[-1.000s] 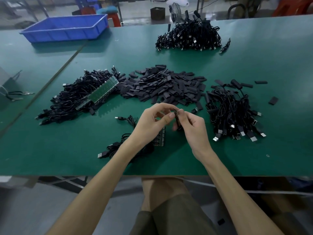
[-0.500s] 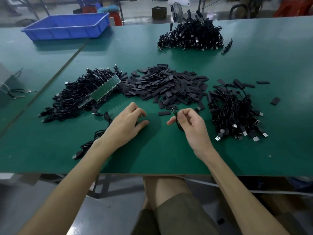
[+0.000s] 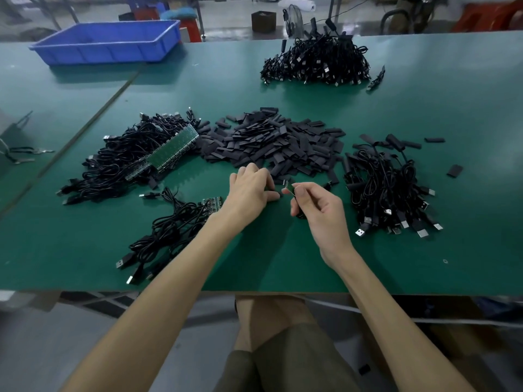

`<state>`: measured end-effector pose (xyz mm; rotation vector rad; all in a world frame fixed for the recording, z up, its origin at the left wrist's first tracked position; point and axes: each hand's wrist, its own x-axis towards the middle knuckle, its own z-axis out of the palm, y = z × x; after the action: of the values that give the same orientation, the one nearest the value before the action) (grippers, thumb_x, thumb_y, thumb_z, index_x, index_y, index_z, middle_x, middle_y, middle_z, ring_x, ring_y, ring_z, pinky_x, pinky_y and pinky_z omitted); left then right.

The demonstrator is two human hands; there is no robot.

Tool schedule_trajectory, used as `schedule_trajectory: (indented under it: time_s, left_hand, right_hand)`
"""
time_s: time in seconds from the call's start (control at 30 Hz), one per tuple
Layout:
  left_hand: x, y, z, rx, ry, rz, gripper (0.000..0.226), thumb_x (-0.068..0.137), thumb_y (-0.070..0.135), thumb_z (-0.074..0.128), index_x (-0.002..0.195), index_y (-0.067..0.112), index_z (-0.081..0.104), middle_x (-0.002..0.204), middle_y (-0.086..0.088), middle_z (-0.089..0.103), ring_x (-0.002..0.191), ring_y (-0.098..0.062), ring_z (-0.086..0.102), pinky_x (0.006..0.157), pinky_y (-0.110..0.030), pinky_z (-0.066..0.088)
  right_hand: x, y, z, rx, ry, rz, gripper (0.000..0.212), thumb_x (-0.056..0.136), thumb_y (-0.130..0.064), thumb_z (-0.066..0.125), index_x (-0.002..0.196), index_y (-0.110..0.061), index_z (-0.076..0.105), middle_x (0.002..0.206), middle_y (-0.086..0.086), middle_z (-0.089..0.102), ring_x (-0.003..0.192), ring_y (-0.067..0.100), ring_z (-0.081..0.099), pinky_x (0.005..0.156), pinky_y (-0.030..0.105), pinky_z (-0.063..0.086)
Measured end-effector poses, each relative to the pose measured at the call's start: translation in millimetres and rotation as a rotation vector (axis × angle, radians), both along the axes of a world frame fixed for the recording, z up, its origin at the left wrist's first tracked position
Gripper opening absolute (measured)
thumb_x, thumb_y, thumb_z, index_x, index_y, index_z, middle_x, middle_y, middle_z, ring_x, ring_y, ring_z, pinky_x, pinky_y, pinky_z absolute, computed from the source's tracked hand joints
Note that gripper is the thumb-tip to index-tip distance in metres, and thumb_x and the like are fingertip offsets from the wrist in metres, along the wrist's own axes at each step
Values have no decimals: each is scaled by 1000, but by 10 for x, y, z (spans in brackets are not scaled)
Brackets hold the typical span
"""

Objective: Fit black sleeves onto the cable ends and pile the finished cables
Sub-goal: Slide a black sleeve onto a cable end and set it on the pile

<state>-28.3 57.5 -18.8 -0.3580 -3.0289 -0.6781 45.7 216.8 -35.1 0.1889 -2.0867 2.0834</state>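
Reaching forward now, left hand (image 3: 250, 190) is feeling among the sleeves (image 3: 271, 142), its fingers' hold hidden; right hand (image 3: 319, 207) is pinching a cable end (image 3: 289, 189) above the worktop (image 3: 283, 264). Sleeves are looking light and floppy, best pinched edgewise.

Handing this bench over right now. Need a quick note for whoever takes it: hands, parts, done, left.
Left hand: at the near edge of the sleeve pile, fingers curled down onto it. I cannot tell if it has a sleeve.
Right hand: pinches a cable end with no sleeve on it.
Done: the right pile holds cables that appear to be sleeved.
Left: sleeve the held end and add it to the right pile. Then work through the left pile, some of it joined to green strips, and the small bunch by the left arm.
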Motion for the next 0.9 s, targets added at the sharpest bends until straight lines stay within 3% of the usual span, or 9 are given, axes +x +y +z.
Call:
schedule_trajectory:
  time_s: [0.07, 0.17, 0.27, 0.37, 0.43, 0.5, 0.67, 0.8, 0.9]
  left_hand:
    - [77, -55, -9, 53, 55, -27, 17, 95, 30, 68, 96, 21, 53, 99, 4, 53, 101, -21, 48, 79, -30, 21]
    - [226, -184, 0, 184, 37, -46, 16, 100, 18, 61, 92, 20, 48, 87, 5, 59, 80, -13, 55, 72, -38, 44]
    - [343, -267, 8, 69, 93, -65, 12, 102, 15, 57, 94, 19, 48, 91, 2, 59, 80, -19, 54, 72, -43, 49]
    - [381, -251, 75, 80, 85, -7, 21, 102, 39, 57, 100, 18, 55, 100, 1, 55, 88, -21, 54, 77, -38, 47]
    - [392, -206, 131, 16, -62, -25, 39, 90, 59, 65, 100, 21, 57, 101, 3, 49, 89, -16, 51, 76, -34, 45]
    - [429, -145, 176, -54, -203, -122, 50, 77, 65, 75, 101, 25, 56, 101, 5, 44, 91, -15, 48, 76, -33, 44]
    - [495, -68, 174, -70, -216, -252, 37, 78, 38, 84, 99, 23, 57, 103, -1, 43, 99, -22, 42, 80, -35, 39]
    - [536, -71, 147, -85, -151, -266, 32, 85, 33, 79, 94, 20, 52, 101, -1, 48, 98, -21, 44, 79, -35, 38]
    - [574, -153, 139, 130, -138, -195, 27, 89, 32, 75, 98, 21, 52, 93, 7, 60, 89, -15, 56, 73, -29, 44]
  right_hand:
    - [12, -2, 10, 14, -14, -2, 24, 107, -29, 55, 95, -17, 71, 69, -3, 66, 77, 14, 63, 76, 23, 51]
    - [21, -20, 20, 39, -52, -16, 30, 110, -29, 48, 93, -13, 67, 78, -2, 75, 74, 16, 61, 75, 27, 50]
    - [24, -35, 37, 44, -76, -23, 31, 112, -29, 44, 97, -10, 64, 86, -1, 79, 80, 10, 63, 84, 26, 50]
    - [19, -35, 45, 38, -78, -34, 30, 112, -29, 44, 96, -11, 62, 84, -1, 78, 82, 8, 64, 85, 24, 51]
    - [15, -31, 42, 22, -77, -50, 30, 112, -30, 44, 94, -13, 61, 82, 0, 77, 82, 10, 66, 86, 25, 52]
    - [11, -22, 40, -8, -78, -62, 31, 112, -30, 43, 92, -15, 61, 79, 0, 76, 81, 10, 67, 86, 23, 51]
    - [6, -18, 28, -10, -78, -60, 31, 112, -31, 44, 90, -17, 61, 76, -1, 74, 79, 11, 67, 84, 22, 50]
    - [11, -25, 28, -11, -85, -64, 31, 112, -29, 45, 90, -15, 61, 76, 0, 74, 78, 10, 66, 83, 22, 50]
    - [20, -25, 36, 1, -80, -68, 31, 111, -29, 46, 90, -15, 63, 75, 0, 74, 76, 9, 65, 80, 21, 49]
